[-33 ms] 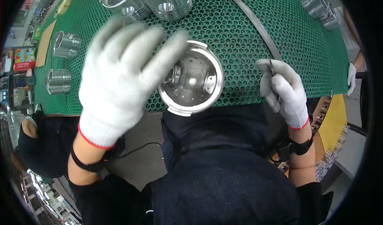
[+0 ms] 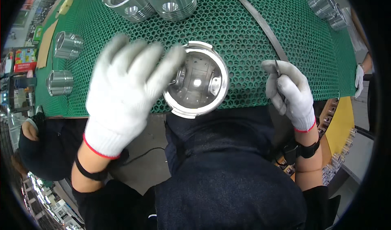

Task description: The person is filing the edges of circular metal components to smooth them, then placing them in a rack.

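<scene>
White-gloved left hand point(image 2: 124, 83), blurred, fingers parted, hides part of a metal piston point(image 2: 197, 83); the right hand point(image 2: 290, 87) pinches a slim dark tool point(image 2: 277, 68), largely concealed.

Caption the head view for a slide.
Gloved right hand holding a slim dark object, blurred left hand partly hiding a hollow-side-up metal piston on a green honeycomb mat.

L hand point(image 2: 120, 89) nr metal piston point(image 2: 197, 92), R fingers point(image 2: 288, 85) hold thin dk tool point(image 2: 277, 68)
</scene>
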A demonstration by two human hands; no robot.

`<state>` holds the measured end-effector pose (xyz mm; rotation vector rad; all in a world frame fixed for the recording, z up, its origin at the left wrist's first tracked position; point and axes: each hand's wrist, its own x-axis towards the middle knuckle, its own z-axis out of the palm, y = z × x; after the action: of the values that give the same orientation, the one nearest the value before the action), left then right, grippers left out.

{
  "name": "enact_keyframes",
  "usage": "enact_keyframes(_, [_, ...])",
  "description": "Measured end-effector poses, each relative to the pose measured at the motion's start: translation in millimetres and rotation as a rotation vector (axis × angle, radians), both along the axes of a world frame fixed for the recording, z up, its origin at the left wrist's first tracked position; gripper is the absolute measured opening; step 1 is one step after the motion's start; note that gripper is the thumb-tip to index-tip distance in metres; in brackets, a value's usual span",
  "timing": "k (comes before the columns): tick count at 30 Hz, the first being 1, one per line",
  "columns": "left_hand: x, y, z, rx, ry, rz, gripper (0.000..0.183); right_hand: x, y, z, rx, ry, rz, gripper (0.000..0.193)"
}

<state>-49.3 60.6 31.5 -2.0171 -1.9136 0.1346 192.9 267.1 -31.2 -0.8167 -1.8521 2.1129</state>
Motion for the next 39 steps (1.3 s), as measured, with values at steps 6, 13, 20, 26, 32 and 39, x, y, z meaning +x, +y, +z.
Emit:
enact_keyframes(6, [59, -54, -13, -0.062, -0.878, 0.314, 0.086, -2, 2, -4, 0.011, 0.066, 0.014, 0.039])
enact_keyframes(13, [67, -63, 0, 0.144, -2.215, -0.134, 0.048, -3, -1, -4, 0.026, 0.073, 0.012, 0.041])
enact_keyframes(20, [42, -23, -14, -0.046, -0.655, 0.138, 0.034, 2, -5, -2, 0.043, 0.049, -0.023, 0.040])
enact_keyframes(26, [-24, -51, 0, 0.247, -0.643, 0.430, 0.030, 4, -4, -11, -0.043, 0.080, -0.042, 0.039])
enact_keyframes(32, [-187, -32, -14, 0.347, -0.363, 0.647, 0.034, -1, -2, -7, 0.009, 0.085, -0.050, 0.045])
enact_keyframes(39, [-149, 22, -3, 0.417, -0.245, 0.183, 0.055, 4, -3, -17, 0.015, 0.096, -0.120, 0.041])
